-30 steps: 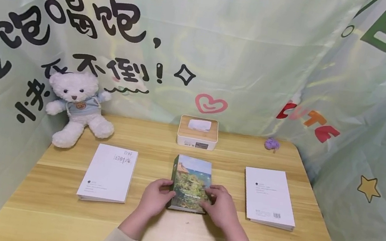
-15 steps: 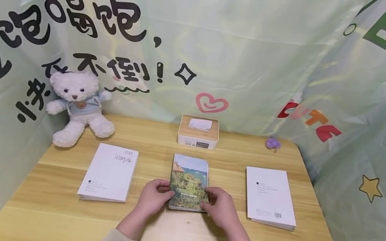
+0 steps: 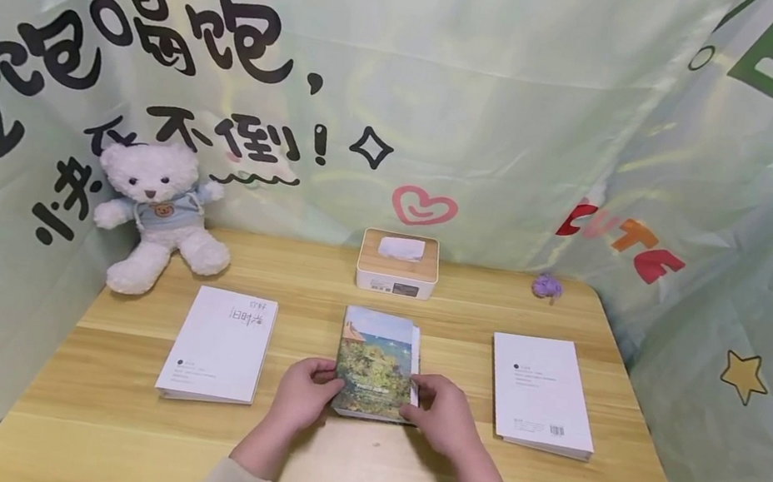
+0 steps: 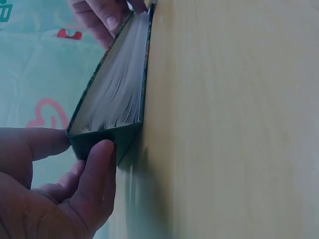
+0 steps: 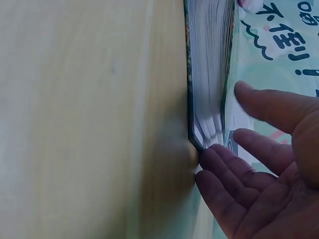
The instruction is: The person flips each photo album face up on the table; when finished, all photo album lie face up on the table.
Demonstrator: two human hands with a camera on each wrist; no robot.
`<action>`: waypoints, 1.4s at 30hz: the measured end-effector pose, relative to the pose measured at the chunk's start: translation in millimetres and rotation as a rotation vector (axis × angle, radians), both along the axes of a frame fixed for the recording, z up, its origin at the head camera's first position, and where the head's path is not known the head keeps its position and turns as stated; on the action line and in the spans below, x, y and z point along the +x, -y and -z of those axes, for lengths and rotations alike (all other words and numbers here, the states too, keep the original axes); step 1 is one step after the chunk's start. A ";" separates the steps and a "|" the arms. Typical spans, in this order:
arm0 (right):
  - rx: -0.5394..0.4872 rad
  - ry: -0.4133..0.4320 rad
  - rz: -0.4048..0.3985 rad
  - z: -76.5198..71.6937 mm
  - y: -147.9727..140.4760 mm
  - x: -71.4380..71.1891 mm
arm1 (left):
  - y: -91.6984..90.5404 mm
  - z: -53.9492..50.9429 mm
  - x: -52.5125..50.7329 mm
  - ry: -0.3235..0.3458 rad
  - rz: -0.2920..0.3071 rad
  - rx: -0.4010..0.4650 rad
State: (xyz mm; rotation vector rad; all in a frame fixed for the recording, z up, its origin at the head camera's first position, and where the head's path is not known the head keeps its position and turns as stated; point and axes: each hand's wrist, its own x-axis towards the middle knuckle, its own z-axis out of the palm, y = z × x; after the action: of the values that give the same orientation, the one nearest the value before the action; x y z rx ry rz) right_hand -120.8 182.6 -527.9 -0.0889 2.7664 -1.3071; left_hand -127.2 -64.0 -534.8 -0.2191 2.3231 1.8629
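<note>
A thick photo album point(image 3: 375, 361) with a painted garden-and-sea cover lies at the middle of the wooden table. My left hand point(image 3: 302, 392) holds it by the dark green spine, fingertips point(image 4: 103, 149) on the spine and another digit at the cover's edge. On the opposite side is my right hand point(image 3: 445, 419), its straight fingers point(image 5: 222, 184) touching the lower corner by the page edges. In the right wrist view its thumb point(image 5: 264, 102) stands beside the upper cover, apparently slightly apart. White page edges show at the album's right.
White books lie on either side, one at the left point(image 3: 218, 345) and one at the right point(image 3: 542, 396). Behind the album stands a tissue box point(image 3: 397, 268). A white teddy bear point(image 3: 159, 213) sits back left; a small purple item point(image 3: 546, 286) lies back right.
The album's top cover has slid leftward, hiding the spine and baring the page edges on the right. My left hand has shifted slightly left; my right hand stays nearly in place.
</note>
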 end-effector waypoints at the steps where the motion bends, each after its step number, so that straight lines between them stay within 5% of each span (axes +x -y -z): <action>1: -0.005 0.002 0.000 0.1 -0.7 -0.1 | 0.6 -0.8 0.5 0.004 -0.001 0.001; 8: -0.014 0.000 -0.003 -3.4 -2.6 -0.3 | 2.1 -3.5 -0.2 0.001 0.009 -0.017; 16: -0.032 -0.012 -0.001 -5.4 -3.7 -1.1 | -1.9 -5.8 -5.6 -0.083 -0.004 -0.217; 20: -0.057 -0.044 0.029 -5.5 -8.5 -2.1 | -8.9 -16.8 -13.6 -0.150 -0.055 -0.267; 24: -0.108 -0.107 0.066 -8.1 -20.5 -2.6 | -23.1 -33.3 -17.7 -0.231 -0.074 -0.218; 32: -0.151 -0.329 0.261 -23.0 -68.3 7.8 | -85.0 -41.0 -13.1 -0.301 0.127 -0.081; 37: -0.101 -0.436 0.441 -31.1 -102.5 20.0 | -124.7 -33.7 -4.4 -0.214 0.254 -0.043; 42: -0.009 -0.395 0.605 -38.8 -138.1 29.1 | -158.9 -24.4 1.7 -0.146 0.391 -0.143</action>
State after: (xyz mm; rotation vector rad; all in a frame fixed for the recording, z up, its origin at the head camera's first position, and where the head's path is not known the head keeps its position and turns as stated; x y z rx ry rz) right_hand -91.7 320.7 -489.1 0.6003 3.2722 -1.5589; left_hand -125.5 94.8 -510.4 0.3439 2.3778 1.5712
